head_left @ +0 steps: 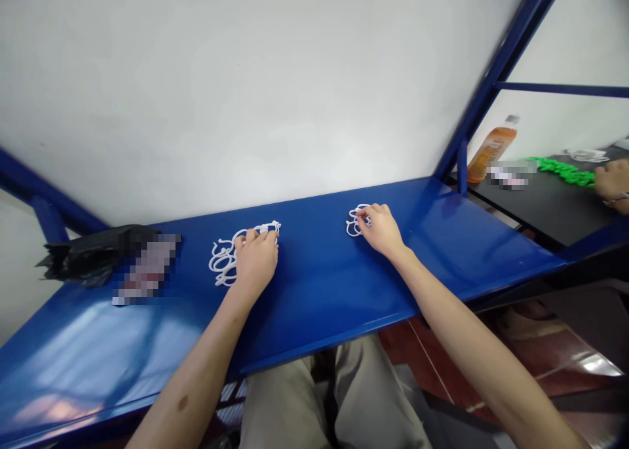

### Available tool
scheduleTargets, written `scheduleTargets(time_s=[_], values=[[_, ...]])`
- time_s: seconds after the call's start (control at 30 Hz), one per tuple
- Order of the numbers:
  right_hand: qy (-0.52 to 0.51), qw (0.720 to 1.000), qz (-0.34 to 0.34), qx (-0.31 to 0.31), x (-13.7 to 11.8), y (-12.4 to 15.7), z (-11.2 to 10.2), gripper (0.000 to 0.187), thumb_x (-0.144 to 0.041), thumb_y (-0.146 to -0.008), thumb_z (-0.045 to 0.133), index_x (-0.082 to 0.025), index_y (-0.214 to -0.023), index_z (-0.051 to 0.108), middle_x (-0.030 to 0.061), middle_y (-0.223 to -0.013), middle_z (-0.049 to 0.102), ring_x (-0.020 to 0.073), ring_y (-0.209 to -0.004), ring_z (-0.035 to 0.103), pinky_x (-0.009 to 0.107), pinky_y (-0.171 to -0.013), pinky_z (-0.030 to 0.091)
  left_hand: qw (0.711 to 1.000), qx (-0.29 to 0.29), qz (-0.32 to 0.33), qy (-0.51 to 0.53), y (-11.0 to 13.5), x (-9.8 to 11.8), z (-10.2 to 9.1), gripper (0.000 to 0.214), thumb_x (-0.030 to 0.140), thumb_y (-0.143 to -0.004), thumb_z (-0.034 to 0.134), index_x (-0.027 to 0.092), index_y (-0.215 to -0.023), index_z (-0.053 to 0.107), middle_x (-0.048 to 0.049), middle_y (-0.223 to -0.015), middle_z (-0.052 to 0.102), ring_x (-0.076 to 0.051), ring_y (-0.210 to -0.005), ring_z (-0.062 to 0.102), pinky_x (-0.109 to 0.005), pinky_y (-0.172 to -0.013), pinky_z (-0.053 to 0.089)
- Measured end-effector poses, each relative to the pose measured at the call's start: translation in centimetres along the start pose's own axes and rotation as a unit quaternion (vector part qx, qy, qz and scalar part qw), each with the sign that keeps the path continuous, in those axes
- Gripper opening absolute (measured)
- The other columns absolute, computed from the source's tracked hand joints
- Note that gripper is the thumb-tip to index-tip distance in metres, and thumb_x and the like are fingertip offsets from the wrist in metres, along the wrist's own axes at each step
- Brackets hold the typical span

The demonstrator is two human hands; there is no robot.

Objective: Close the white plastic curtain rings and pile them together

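Apparently spaced so each hand has its own: larger white-loop cluster (226, 260), left hand (257, 255) curled over; smaller cluster (352, 227), right hand (381, 227) narrowed at it; grips unclear

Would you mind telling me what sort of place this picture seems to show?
Probably a workshop with neighbouring workstations: a long, glossy blue bench holds loose, thin white looped pieces, and at a black tabletop alongside, another person's hand is by a knobbly bright-green strand.

Bag (98, 255) left of loops (225, 263).
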State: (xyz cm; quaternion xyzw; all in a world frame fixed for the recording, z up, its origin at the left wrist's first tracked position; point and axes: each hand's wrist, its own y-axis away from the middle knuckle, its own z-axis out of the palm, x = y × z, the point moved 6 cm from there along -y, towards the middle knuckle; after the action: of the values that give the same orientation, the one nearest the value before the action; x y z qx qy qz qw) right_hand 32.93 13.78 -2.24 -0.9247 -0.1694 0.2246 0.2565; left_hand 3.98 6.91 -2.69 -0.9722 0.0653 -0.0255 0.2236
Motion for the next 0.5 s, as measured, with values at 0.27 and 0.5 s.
scheduleTargets(time_s=[0.27,0.5], values=[[-0.077,0.995,-0.055,0.011,-3.6,0.5,-0.9,0.018,-0.027,-0.097,0.052,-0.021,-0.102,0.069,0.0095,-0.098,0.069,0.0279,-0.1,0.057,0.044,-0.092,0.047,0.989,0.065,-0.032,0.125,-0.1,1.9,-1.9,0.007,0.023,-0.092,0.051,0.022,-0.096,0.057,-0.0088,-0.097,0.071,-0.03,-0.103,0.055,-0.05,-0.095,0.034],[-0.322,0.929,-0.062,-0.169,-9.0,2.7,1.6,0.021,-0.039,-0.096,0.058,-0.021,-0.105,0.064,0.0027,-0.09,0.072,0.0164,-0.077,0.065,0.03,-0.073,0.051,0.96,0.053,0.135,0.238,0.9,5.9,-2.3,0.011,0.021,-0.095,0.053,0.022,-0.084,0.053,-0.0026,-0.088,0.066,-0.02,-0.09,0.056,-0.034,-0.085,0.044]])
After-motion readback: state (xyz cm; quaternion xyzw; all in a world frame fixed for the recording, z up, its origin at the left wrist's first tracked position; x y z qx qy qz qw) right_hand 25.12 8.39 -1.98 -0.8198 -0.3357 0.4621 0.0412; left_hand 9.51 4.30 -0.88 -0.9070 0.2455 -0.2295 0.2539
